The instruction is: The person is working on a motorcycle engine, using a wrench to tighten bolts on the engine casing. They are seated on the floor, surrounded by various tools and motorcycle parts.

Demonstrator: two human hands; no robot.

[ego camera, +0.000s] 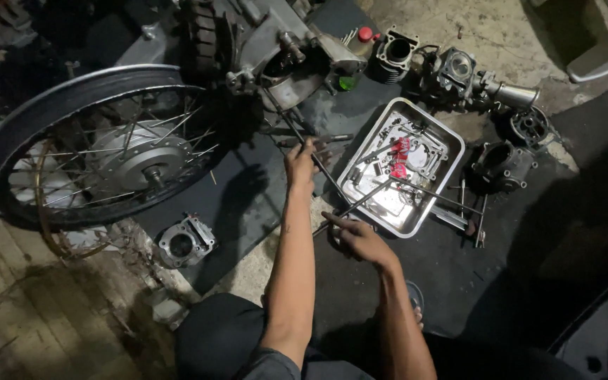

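My left hand reaches forward and grips a long thin metal rod that runs up toward an engine case. Below it, my right hand holds the end of another long dark rod whose far tip lies over the metal tray. The tray is rectangular and shiny and holds several small bolts, gaskets and red parts. Both hands work over a dark mat on the floor.
A spoked wheel with a hub lies at the left. A cylinder block sits below it. More cylinder and head parts and casings lie around the tray. Loose tools lie right of the tray. My knees are at the bottom.
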